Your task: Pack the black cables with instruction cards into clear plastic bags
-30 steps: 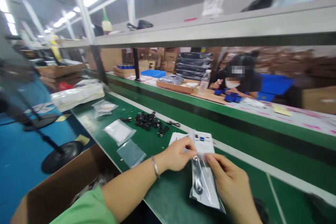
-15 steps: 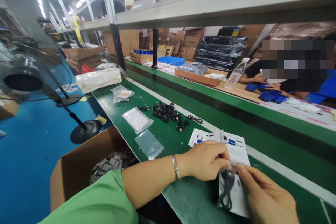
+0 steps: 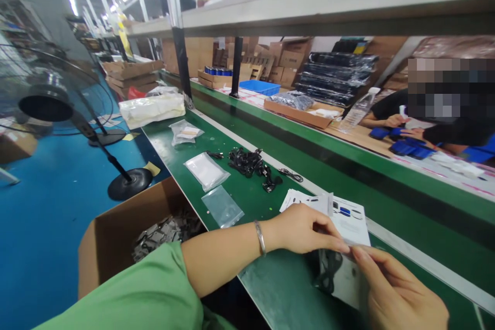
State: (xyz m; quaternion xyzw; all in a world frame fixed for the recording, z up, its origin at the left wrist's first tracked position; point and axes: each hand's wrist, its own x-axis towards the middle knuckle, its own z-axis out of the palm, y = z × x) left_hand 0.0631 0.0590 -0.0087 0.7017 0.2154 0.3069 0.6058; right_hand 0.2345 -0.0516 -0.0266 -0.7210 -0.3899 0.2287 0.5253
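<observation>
Both hands are in close here, left hand (image 3: 305, 229) and right hand (image 3: 402, 281), each grip pinched on the top edge of a clear cable bag (image 3: 342, 282), fingertips nearly meeting. Inside sits a looped black cable (image 3: 328, 269); whether the white sheet behind it is in the bag too, I can't tell. The bag is over the near side of the green counter (image 3: 266, 289), its pinched end away from the wearer, its long axis running down toward the near edge, the cable's loops stretched the same way.

Down to the left, an open cardboard box (image 3: 87, 258) holds a heap of silvery-grey pieces (image 3: 162, 234). On the counter, one clear pouch (image 3: 207, 171) carries something white; a flat zip bag (image 3: 223, 207) lies just beside it. Beyond them, there's a tangle of black cables (image 3: 245, 161), with a single coiled cable (image 3: 291, 175) near the white strip.

Printed leaflets (image 3: 350, 214) lie just past the hands, partly covered by the left. Across the line, a shallow cardboard tray (image 3: 294, 115) holds grey bagged goods, a water bottle (image 3: 358, 111) beside it, and a co-worker's hands are at blue items (image 3: 412, 147).
</observation>
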